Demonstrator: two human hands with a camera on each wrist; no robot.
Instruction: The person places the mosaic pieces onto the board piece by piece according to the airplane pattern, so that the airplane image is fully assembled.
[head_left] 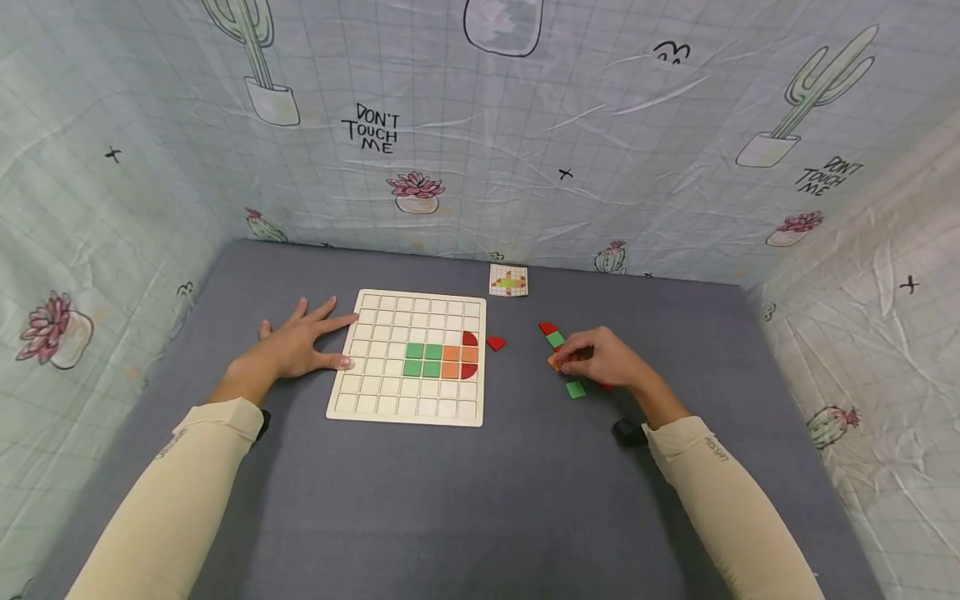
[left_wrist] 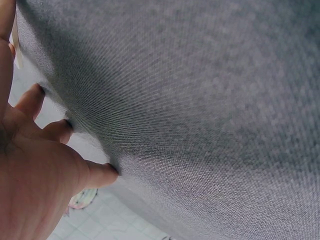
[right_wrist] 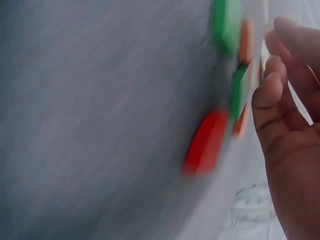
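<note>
A cream grid board (head_left: 375,385) lies on the grey table, with green square tiles (head_left: 423,360), orange square tiles (head_left: 460,354) and red quarter-round pieces (head_left: 469,338) set in its right half. My left hand (head_left: 296,344) spreads its fingers at the board's left edge, thumb and a finger touching the rim. To the board's right, my right hand (head_left: 603,360) is over loose pieces, fingers bent loosely beside an orange tile (head_left: 553,362). In the right wrist view nothing shows between those fingers; a red piece (right_wrist: 206,142) and a green tile (right_wrist: 240,92) lie near them.
A small pattern card (head_left: 508,281) lies behind the board. One red piece (head_left: 496,343) sits just off the board's right edge. Another red piece (head_left: 548,327) and green tiles (head_left: 575,389) lie around my right hand. Printed cloth (head_left: 480,125) hangs around the table.
</note>
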